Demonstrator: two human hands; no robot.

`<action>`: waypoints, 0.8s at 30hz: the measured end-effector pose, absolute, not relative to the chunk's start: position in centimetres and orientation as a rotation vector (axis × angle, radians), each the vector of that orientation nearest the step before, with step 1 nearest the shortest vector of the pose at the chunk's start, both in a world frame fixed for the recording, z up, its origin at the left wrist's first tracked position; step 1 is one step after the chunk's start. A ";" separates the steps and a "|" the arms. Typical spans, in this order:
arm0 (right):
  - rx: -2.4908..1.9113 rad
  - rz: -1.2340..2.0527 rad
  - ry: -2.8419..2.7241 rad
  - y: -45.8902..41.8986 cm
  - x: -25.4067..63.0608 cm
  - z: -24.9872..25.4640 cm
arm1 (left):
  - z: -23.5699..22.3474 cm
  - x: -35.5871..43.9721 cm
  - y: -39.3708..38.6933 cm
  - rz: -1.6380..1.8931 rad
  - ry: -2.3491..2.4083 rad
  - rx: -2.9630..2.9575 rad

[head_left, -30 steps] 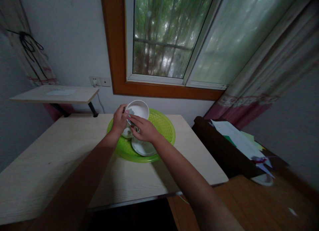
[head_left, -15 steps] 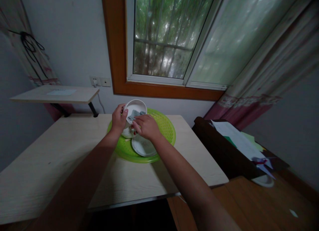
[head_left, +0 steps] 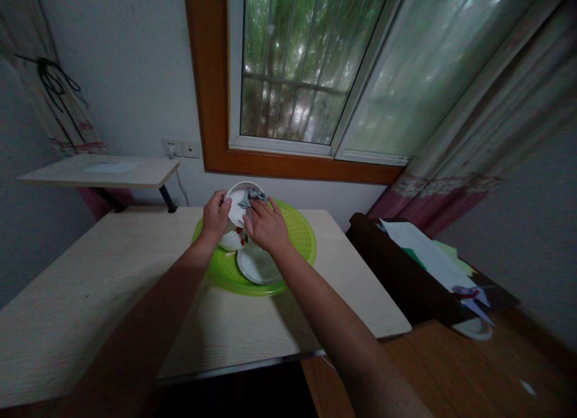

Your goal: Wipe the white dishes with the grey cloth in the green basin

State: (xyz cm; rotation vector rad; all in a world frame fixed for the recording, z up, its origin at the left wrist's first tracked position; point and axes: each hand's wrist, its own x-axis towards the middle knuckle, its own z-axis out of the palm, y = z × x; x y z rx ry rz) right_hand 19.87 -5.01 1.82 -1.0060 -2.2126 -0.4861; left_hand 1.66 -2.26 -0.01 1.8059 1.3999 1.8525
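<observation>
A white bowl (head_left: 235, 209) is tilted toward me above a green plastic basket (head_left: 301, 241). My left hand (head_left: 215, 214) grips the bowl's left rim, its thumb on the inner side. With its fingers on a grey-blue cloth (head_left: 250, 196), my right hand (head_left: 269, 226) presses at the bowl's inside, near the right rim. Beneath the held bowl, another white bowl (head_left: 231, 241) with a red and dark pattern sits in the basket. A white plate (head_left: 258, 266) lies in the basket's front part, partly under my right wrist.
The basket stands on a pale wooden table (head_left: 189, 322). A small raised shelf (head_left: 99, 169) with a paper on it is at the left. Behind are a wall socket (head_left: 172, 148) and a window. At the right, a dark piece of furniture (head_left: 401, 268) holds papers.
My right hand and the cloth have moved up the bowl's inside toward its right rim. The right fingers are more spread now. My left hand keeps its hold on the bowl.
</observation>
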 end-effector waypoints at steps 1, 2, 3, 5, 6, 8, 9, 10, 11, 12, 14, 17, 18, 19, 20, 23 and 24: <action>-1.017 -0.489 -2.219 -5.0 19.9 1.8 | 0.0 1.7 -2.3 1.848 1.414 1.817; -1.028 -0.487 -2.228 -5.0 19.9 1.8 | 0.0 1.7 -2.3 1.847 1.426 1.827; -1.034 -0.482 -2.239 -5.1 19.9 1.8 | 0.1 1.7 -2.2 1.850 1.435 1.836; -1.023 -0.465 -2.275 -5.2 19.9 1.8 | 0.0 1.7 -2.2 1.860 1.457 1.844; -1.004 -0.453 -2.298 -5.3 19.9 1.8 | 0.0 1.7 -2.1 1.863 1.468 1.844; -0.931 -0.415 -2.349 -5.4 19.9 1.7 | 0.0 1.6 -2.1 1.873 1.477 1.844; -0.886 -0.388 -2.369 -5.4 20.0 1.6 | 0.1 1.6 -2.1 1.877 1.474 1.845; -0.840 -0.355 -2.380 -5.4 20.0 1.6 | 0.1 1.6 -2.2 1.878 1.466 1.848; -0.794 -0.313 -2.383 -5.3 20.0 1.5 | 0.1 1.7 -2.3 1.877 1.457 1.852; -0.746 -0.265 -2.382 -5.3 20.1 1.4 | 0.1 1.7 -2.3 1.874 1.447 1.857; -0.649 -0.160 -2.375 -5.2 20.2 1.2 | 0.1 1.7 -2.4 1.870 1.425 1.865; -0.547 -0.041 -2.349 -5.3 20.3 1.1 | 0.0 1.7 -2.4 1.896 1.387 1.859; -0.534 -0.020 -2.341 -5.3 20.3 1.1 | -0.1 1.7 -2.4 1.905 1.378 1.856; -0.531 -0.008 -2.335 -5.4 20.3 1.1 | -0.1 1.7 -2.4 1.911 1.373 1.855; -0.534 -0.007 -2.332 -5.4 20.3 1.1 | -0.1 1.7 -2.3 1.914 1.373 1.856; -0.582 -0.063 -2.348 -5.3 20.2 1.2 | -0.1 1.6 -2.2 1.923 1.386 1.852; -0.617 -0.099 -2.358 -5.2 20.2 1.2 | -0.1 1.5 -2.2 1.932 1.395 1.843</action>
